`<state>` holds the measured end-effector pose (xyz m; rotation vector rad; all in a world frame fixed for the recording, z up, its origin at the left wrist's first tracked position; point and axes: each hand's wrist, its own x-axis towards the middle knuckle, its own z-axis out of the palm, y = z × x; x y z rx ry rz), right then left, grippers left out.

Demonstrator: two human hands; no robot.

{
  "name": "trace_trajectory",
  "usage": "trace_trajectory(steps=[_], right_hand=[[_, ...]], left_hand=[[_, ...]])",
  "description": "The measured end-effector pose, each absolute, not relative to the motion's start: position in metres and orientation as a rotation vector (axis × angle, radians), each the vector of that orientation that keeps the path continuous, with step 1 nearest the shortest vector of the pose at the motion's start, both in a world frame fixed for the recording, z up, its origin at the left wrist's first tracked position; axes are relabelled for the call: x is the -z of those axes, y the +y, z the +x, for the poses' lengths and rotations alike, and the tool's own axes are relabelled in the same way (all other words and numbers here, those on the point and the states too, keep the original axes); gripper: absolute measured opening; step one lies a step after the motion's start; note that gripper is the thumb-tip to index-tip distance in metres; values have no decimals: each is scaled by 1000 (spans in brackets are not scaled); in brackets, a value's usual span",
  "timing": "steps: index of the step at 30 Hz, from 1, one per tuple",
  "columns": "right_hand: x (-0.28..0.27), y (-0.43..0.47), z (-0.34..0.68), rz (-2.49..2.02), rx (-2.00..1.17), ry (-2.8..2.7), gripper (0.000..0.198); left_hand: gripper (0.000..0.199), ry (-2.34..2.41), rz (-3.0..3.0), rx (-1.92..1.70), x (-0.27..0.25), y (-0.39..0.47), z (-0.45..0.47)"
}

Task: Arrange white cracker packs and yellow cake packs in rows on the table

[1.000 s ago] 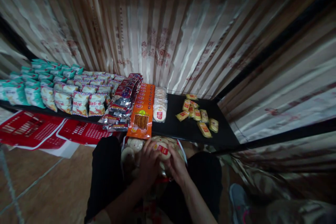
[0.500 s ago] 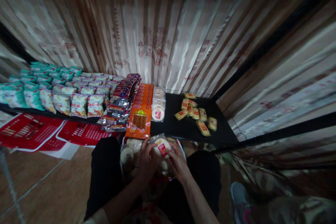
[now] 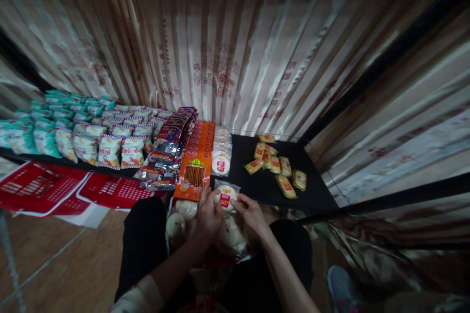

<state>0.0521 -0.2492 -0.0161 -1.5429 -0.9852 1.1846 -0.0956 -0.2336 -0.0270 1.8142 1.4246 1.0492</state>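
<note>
Between my hands is a packet of round white rice crackers in clear wrap with a red label. My left hand grips its left side, and my right hand pinches its right edge. Below them, between my knees, sits an open bag with more wrapped white crackers inside. Just ahead on the black shelf lies a row of like cracker packets, beside an orange snack bag.
Yellow-wrapped snacks lie scattered on the right of the shelf. To the left are dark red packets, white snack bags and green bags. Behind hangs a pleated curtain. A shoe shows at lower right.
The cracker packet has turned flatter and moved slightly forward toward the shelf edge, with both hands still on it. The view has shifted a little.
</note>
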Motion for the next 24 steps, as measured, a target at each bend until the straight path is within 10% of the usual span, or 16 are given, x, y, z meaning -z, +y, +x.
trace_trajectory(steps=[24], right_hand=[[31,-161,62,-1730,-668,-1181,31]], left_hand=[[52,1397,1881,-852,40,-191,-65]])
